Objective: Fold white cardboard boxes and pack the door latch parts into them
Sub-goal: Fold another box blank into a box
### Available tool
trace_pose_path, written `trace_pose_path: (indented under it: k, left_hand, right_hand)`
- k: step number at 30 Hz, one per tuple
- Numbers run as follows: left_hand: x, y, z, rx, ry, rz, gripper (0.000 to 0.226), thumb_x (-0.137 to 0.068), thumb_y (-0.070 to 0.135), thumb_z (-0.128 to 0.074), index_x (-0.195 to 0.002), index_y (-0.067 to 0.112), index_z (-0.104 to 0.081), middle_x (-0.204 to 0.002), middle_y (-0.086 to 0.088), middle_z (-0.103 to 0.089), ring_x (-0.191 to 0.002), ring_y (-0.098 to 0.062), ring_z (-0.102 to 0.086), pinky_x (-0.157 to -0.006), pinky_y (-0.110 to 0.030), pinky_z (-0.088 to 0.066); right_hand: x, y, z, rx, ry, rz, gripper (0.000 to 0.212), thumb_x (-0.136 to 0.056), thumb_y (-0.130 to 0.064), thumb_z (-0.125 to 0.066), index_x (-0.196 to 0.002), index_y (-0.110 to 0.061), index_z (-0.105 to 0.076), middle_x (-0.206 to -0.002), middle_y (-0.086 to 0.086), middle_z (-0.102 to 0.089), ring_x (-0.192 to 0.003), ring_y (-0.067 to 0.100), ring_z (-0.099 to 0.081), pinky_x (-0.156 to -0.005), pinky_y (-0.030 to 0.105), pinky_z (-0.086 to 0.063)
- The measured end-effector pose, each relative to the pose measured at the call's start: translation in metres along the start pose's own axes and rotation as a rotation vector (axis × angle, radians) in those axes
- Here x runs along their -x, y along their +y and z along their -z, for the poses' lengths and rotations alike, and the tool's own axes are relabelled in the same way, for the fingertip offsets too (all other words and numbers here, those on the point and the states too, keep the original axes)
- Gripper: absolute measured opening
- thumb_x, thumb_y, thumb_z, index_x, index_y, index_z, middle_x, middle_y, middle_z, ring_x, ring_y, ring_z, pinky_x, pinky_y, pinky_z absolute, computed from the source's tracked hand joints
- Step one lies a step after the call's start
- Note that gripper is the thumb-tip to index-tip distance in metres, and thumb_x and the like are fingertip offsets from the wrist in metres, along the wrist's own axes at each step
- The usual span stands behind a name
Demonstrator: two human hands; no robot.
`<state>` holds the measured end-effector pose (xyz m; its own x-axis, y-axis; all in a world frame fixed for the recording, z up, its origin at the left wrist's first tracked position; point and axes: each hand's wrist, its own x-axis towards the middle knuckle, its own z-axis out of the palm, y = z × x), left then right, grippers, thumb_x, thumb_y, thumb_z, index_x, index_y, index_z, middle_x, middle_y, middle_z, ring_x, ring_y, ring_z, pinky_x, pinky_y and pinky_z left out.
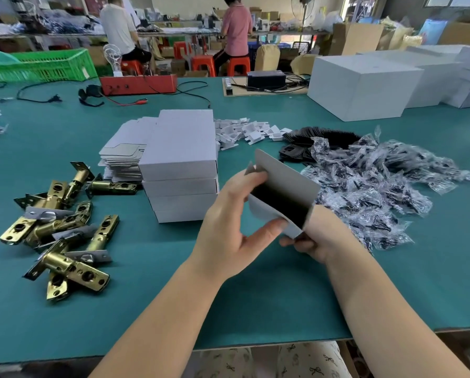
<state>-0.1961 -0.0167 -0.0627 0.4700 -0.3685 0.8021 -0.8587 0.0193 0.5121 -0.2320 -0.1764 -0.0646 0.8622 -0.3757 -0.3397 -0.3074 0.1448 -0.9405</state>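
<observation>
White cardboard box (284, 184), partly folded and open toward the viewer with a dark interior, held above the green table (152, 290) near its front edge; left hand (229, 216) gripping the box's left side, fingers curled over the upper flap and thumb under the lower panel; right hand (317, 236) holding the box's right end from below, fingers curled beneath it; just left of the hands, a stack of folded white boxes (180, 170), with flat unfolded blanks (124, 151) beside it; farther left, brass door latch parts (61, 227) lying loose in a heap; to the right, a pile of small clear bags (373, 186) with dark contents, black plates (321, 137) behind them; small white inserts (244, 132) beyond the stack; large white cartons (364, 85) at far right.
</observation>
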Motion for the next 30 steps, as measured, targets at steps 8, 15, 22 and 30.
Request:
trace_pose_path:
  k: [8,15,22,30]
  left_hand:
    - [-0.005,-0.003,-0.003,-0.219,0.077,-0.192,0.041,-0.085,0.019,-0.066,-0.118,0.012,-0.042,-0.117,-0.011,-0.048,-0.105,-0.023,-0.049,-0.092,-0.022,-0.044]
    - [-0.003,-0.007,-0.004,-0.25,0.113,-0.054,0.047,-0.083,0.02,-0.069,-0.12,0.016,-0.041,-0.116,-0.005,-0.045,-0.103,-0.021,-0.051,-0.079,-0.032,-0.051]
    - [-0.002,-0.014,-0.008,-0.329,-0.035,0.057,0.073,-0.072,0.011,-0.083,-0.129,0.024,-0.038,-0.111,0.007,-0.058,-0.097,-0.012,-0.054,-0.081,-0.021,-0.047]
    - [0.0,-0.012,-0.002,-0.13,0.034,0.309,0.04,-0.085,0.055,-0.052,-0.123,0.044,-0.041,-0.086,0.018,-0.062,-0.076,-0.001,-0.063,-0.064,-0.008,-0.046]
  right_hand:
    - [-0.007,0.004,-0.004,0.03,0.285,0.192,0.049,-0.09,-0.011,-0.055,-0.041,-0.013,-0.056,-0.043,0.004,-0.052,-0.032,0.016,-0.048,-0.034,0.017,-0.035]
    - [0.0,0.002,-0.011,0.106,0.318,0.352,0.061,-0.084,-0.055,-0.039,-0.063,0.0,-0.056,-0.053,0.005,-0.059,-0.054,0.024,-0.057,-0.053,0.044,-0.054]
    - [0.007,0.004,-0.011,-0.012,0.137,0.753,0.053,-0.088,-0.054,-0.04,-0.089,-0.006,-0.063,-0.082,0.009,-0.061,-0.078,0.013,-0.051,-0.072,0.033,-0.041]
    - [0.006,-0.003,-0.004,-0.346,0.111,0.659,0.031,-0.08,-0.02,-0.041,-0.102,-0.032,-0.059,-0.078,-0.012,-0.066,-0.069,0.002,-0.059,-0.058,0.018,-0.043]
